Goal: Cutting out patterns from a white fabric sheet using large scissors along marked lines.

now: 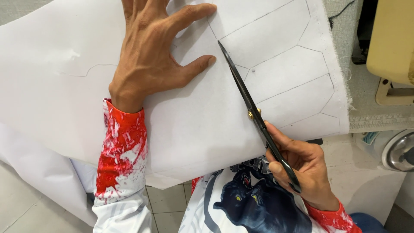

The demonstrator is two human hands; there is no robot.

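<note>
At the lower right, my right hand (302, 166) has its grip clenched through the handles of the black scissors (254, 114), blades nearly closed and aimed up a pencilled line on the white fabric (198, 125). My left hand (151, 56) grasps nothing; it presses flat, fingers splayed just beside the blades, holding the sheet taut. I think the fabric overhangs the table (371, 108), though its edge is unclear.

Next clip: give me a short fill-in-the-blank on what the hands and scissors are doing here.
1. The left hand lies flat, fingers spread, on the white ____.
2. The right hand holds black ____ by the handles.
3. The pivot screw is ____ coloured.
4. The blades point toward the ____ hand.

Missing words: fabric; scissors; gold; left
</note>
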